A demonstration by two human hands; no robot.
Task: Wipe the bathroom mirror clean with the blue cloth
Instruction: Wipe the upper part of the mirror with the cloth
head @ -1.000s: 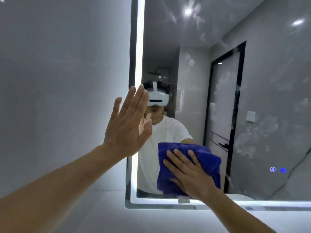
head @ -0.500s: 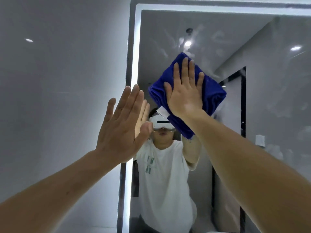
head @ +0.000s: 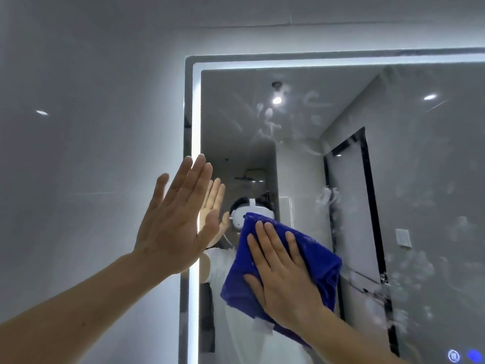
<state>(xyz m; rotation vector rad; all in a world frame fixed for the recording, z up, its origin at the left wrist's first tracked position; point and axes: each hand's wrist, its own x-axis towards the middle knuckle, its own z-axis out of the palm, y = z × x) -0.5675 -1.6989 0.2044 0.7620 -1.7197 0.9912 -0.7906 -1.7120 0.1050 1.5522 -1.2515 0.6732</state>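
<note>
Head camera looks up at a lit bathroom mirror (head: 301, 166) on a pale grey tiled wall (head: 91, 127); a bright light strip (head: 196, 127) runs along the mirror's left and top edges. The blue cloth (head: 322, 261) lies flat against the glass in the mirror's lower middle, its long axis slanting from upper left to lower right; the right hand (head: 283, 274) lies on top of it, its grip wide and flat, fingers (head: 262, 232) straight and together, pressing the cloth to the glass rather than clutching it. The left hand (head: 173, 227) is raised at the mirror's left edge, palm forward, its grip empty with fingers straight, and its reflection meets it, so it appears to rest on the glass. Whitish smears (head: 270, 119) cloud the mirror's upper middle, straight above the cloth; more blotches (head: 409, 271) cover the mirror's right side, beside the cloth. Two small blue touch icons (head: 473, 355) glow at the mirror's lower right corner. Judging from this, the wiping is partly done; the right hand alone carries the cloth, and the nearest dirty glass lies up and to the right of it, so the coming stroke likely goes that way.
</note>
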